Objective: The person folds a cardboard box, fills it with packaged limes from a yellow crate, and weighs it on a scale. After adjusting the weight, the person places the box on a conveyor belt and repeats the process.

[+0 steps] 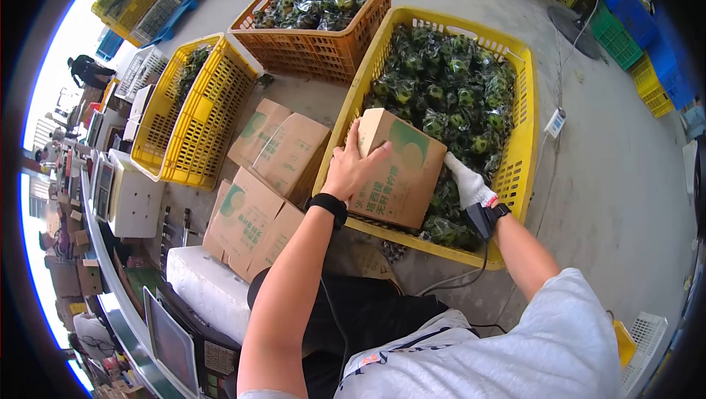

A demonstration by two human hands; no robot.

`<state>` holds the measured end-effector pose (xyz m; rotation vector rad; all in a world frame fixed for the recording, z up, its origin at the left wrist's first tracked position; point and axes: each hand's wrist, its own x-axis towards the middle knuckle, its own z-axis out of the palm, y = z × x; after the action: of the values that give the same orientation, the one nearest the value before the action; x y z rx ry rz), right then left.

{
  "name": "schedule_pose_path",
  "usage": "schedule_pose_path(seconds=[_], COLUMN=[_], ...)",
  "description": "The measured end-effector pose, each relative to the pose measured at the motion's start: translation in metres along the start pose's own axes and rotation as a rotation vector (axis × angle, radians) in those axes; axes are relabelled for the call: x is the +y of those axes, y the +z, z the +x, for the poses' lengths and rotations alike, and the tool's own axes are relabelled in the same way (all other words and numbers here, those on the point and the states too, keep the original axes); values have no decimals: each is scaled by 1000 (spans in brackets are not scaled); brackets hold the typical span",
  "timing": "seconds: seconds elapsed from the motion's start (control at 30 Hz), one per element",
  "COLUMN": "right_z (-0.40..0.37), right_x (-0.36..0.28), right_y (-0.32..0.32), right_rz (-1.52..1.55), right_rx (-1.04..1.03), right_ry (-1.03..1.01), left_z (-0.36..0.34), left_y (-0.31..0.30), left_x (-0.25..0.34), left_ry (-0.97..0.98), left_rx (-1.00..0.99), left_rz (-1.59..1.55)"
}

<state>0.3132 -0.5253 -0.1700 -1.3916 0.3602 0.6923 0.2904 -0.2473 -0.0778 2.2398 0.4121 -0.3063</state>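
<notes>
A printed cardboard box [404, 178] is tilted over the near side of a large yellow crate [525, 171]. My left hand [354, 169], bare with a black wristband, grips the box's left side, its thumb across the printed face. My right hand [469, 184], in a white glove, presses against the box's right edge, its fingertips partly hidden. A dark device with a cable is strapped to my right wrist. Many green fruits in clear plastic bags [463, 97] fill the crate around and behind the box.
More cardboard boxes [254, 219] stand on the floor to the left. Beyond are an orange crate [305, 53] of bagged fruit and a tilted yellow crate [209, 123]. A white foam block [209, 289] lies near my left knee. A cable trails from my right wrist.
</notes>
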Motion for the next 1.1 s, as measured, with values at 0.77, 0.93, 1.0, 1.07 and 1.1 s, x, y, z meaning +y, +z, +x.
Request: schedule_pose_path(seconds=[0.77,0.93,1.0,1.07,1.1], right_z=[-62,-72,-79,-76,-60], right_x=[-58,-32,-41,-41,-29], right_y=[-9,14,25,36,42], right_rz=[-1511,-1253,-1332,-1268,-1315], right_rx=[-94,-138,-195,-379,-405], right_ry=[103,145,86,-15,-75], left_z=[-114,-132,-131,-134,-133], left_y=[-50,-49,-44,-40,-39], left_x=[-75,-78,-74,-72,-79], left_ry=[-58,-37,-36,-71,-60], left_rx=[-38,-1,21,80,58], left_rz=[-1620,-1565,-1560,-1564,-1565])
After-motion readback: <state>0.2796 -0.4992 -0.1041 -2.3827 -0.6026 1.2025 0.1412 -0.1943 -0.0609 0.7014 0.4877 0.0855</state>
